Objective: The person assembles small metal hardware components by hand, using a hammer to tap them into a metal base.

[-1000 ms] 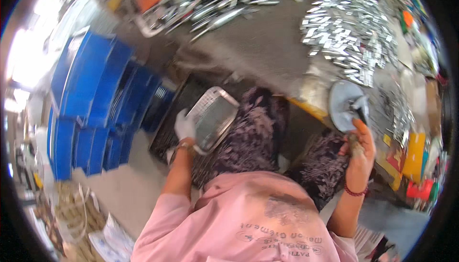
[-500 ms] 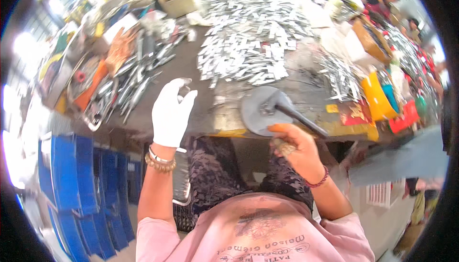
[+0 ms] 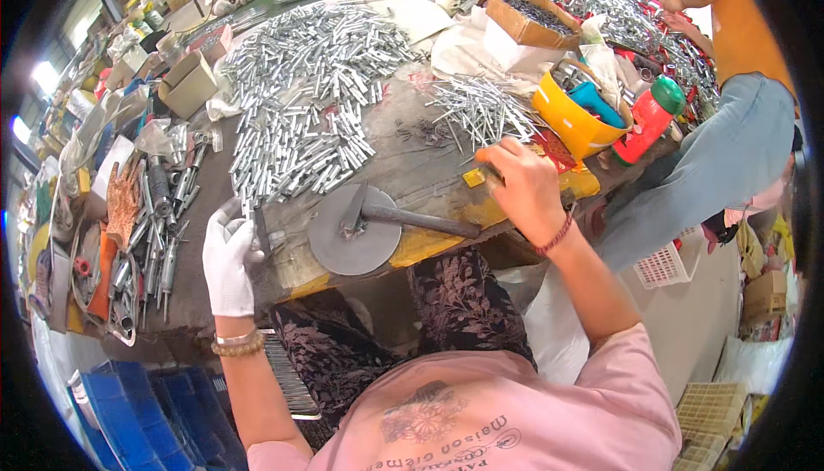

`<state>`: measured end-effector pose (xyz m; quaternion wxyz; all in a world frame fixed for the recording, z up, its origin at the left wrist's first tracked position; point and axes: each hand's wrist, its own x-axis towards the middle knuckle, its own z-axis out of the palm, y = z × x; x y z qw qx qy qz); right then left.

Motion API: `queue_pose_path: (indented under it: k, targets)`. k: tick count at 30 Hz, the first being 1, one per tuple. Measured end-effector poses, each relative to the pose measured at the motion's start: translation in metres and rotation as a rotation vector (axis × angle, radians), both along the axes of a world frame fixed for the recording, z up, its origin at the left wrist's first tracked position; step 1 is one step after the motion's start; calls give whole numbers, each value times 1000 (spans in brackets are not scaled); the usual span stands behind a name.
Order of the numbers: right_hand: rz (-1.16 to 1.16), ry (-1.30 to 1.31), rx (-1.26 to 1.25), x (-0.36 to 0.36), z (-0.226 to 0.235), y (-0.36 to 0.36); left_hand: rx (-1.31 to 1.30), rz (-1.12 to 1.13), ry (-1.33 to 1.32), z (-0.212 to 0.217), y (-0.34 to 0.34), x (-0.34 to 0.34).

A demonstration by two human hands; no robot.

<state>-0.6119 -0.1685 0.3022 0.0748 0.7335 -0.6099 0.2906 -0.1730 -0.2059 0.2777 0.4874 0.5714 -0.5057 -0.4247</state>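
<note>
My left hand, in a white glove, is at the near left edge of a heap of short silver metal tubes. Its fingers are closed around one metal tube. My bare right hand is curled beside a bundle of thin metal rods; its fingertips are pressed together, and what they hold, if anything, is hidden. Between my hands a hammer rests with its head on a round grey plate at the bench's front edge.
Silver tool-like parts and an orange-handled glove-like item crowd the left. A yellow container, a red bottle with a green lid and a cardboard box stand right. A person stands close by; blue bins sit below left.
The view has swung right. My left hand has reached the tube heap and closed its fingers there. My right hand has moved from beside the hammer handle out to the thin rods.
</note>
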Motion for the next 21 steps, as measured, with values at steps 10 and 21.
queue_pose_path:
  k: [10, 21]
  targets:
    - [221, 147, 59, 2, 13, -37, 55, -223, -6, 33, 55, -69]
    - [493, -680, 494, 103, -16, 9, -392, -241, -614, 6, 56, -71]
